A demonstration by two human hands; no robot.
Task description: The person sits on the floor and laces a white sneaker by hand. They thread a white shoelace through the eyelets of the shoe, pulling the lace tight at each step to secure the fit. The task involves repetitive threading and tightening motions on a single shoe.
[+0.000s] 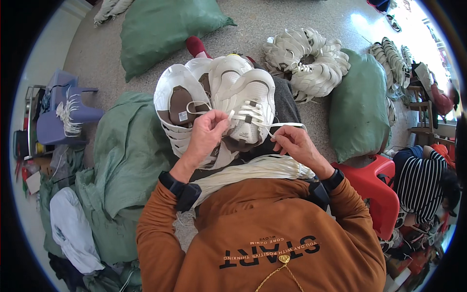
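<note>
Across my lap lies a stack of white and beige shoe uppers. The front sneaker upper (255, 95) has a pale lace crossing its eyelets, toe pointing away from my body. My left hand (208, 134) pinches one side of the shoelace (230, 116) at the upper's left edge. On the other side, my right hand (296, 145) is closed on the lace's other strand, which loops out to the right. Beside my left hand, another upper (177, 82) shows its brown lining and a small white label. A bundle of cream laces (258, 169) rests over my lap below both hands.
A ring of white uppers (306, 63) lies on the floor ahead. Green sacks (360, 107) stand right and far left (165, 29). A red stool (374, 190) is at my right, a purple stool (73, 117) with laces at left. Another person in stripes (421, 182) sits right.
</note>
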